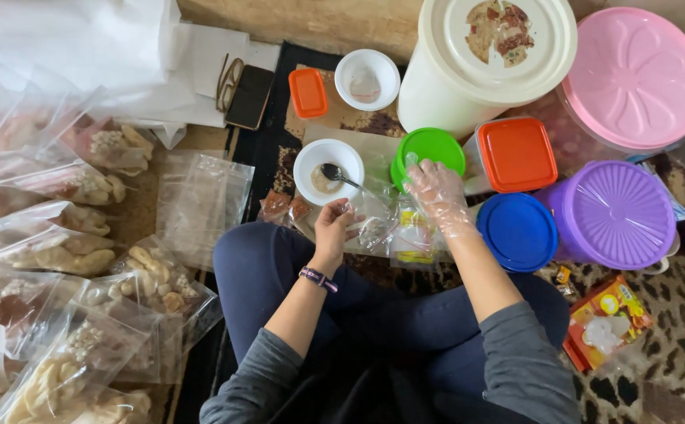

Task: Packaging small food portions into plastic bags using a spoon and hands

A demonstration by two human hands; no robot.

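While sitting cross-legged, pinching a small clear plastic bag [368, 213] with the bare left hand [335, 222], gloved right hand [439, 192] open-fingered just above it, beside the round white bowl [317, 154] with a spoon [341, 176].

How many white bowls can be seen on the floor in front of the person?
2. One white bowl, with a spoon in it, is just beyond the left hand. The other white bowl lies farther away, beside a small orange lid.

The left hand [335, 224], bare, pinches a small clear bag [370, 228] just below a white bowl [327, 169] with a spoon [341, 177] in it. The right hand [439, 196], in a clear plastic glove, hovers beside a green-lidded tub [429, 149]. Filled snack bags [60, 251] lie at left.
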